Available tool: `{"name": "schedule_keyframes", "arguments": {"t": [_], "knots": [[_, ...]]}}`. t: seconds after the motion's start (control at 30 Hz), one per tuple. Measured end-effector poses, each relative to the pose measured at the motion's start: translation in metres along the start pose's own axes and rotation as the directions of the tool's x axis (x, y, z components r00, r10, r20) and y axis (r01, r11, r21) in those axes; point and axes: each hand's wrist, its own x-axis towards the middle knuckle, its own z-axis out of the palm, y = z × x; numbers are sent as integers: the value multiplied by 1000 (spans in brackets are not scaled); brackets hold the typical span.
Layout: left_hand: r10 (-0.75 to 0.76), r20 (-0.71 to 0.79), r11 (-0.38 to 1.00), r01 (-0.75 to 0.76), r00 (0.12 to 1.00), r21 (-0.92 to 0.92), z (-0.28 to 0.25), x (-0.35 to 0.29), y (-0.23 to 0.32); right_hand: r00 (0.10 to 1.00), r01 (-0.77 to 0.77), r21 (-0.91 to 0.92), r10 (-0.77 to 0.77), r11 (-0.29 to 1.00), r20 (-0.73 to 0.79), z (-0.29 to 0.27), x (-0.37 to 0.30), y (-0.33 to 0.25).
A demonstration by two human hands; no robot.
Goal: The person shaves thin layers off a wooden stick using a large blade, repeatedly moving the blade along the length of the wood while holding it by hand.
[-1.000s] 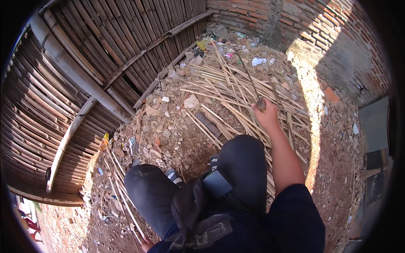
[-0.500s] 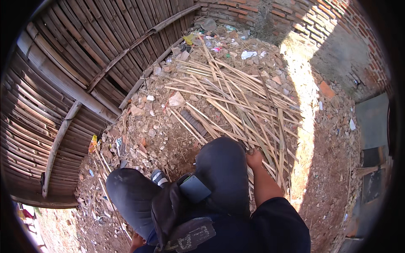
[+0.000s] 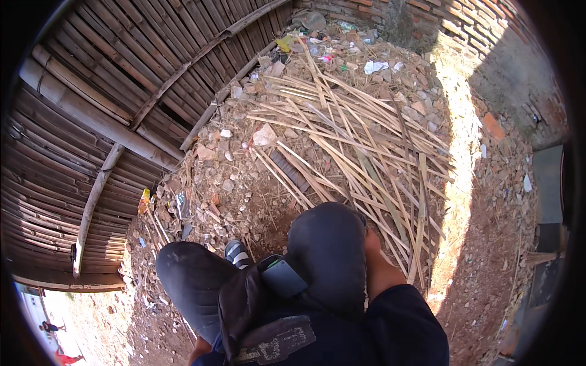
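Note:
My right hand (image 3: 371,241) is beside my right knee, mostly hidden behind it; its fingers do not show. It is nearest to the loose pile of split bamboo strips (image 3: 366,146) on the ground ahead. At the lower edge, only a small part of my left hand (image 3: 199,350) shows below my left thigh, fingers hidden. A thin pale strip (image 3: 189,328) ends close to it; whether the hand holds that strip is unclear. On my lap lie a black bag (image 3: 241,305) and a dark phone-like flat object (image 3: 284,277).
A slatted bamboo wall (image 3: 79,152) with poles rises at left. Behind the pile stands a brick wall (image 3: 470,30). Rubble, litter and a ribbed brown piece (image 3: 289,170) lie on the ground. A sunlit band (image 3: 461,183) crosses the right. Far lower left, a person (image 3: 52,327) appears.
My right hand has drawn back behind the knee, so its earlier visible curled fingers are hidden. The view has shifted slightly, moving the pile to the right in the picture.

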Motion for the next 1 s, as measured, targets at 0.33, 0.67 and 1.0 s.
{"name": "schedule_keyframes", "arguments": {"t": [0.33,0.67,1.0], "knots": [[2,0,999,-2,1000,-53,7,-3,4,990,136,-142,-141,981,-29,-39,-22,-10],[-2,-14,995,0,1000,-103,7,-10,12,874,409,75,-367,909,-318,-94,0,-52],[8,-20,987,-11,1000,-161,8,-3,-7,865,470,252,-385,846,-321,-108,11,-96]]}}
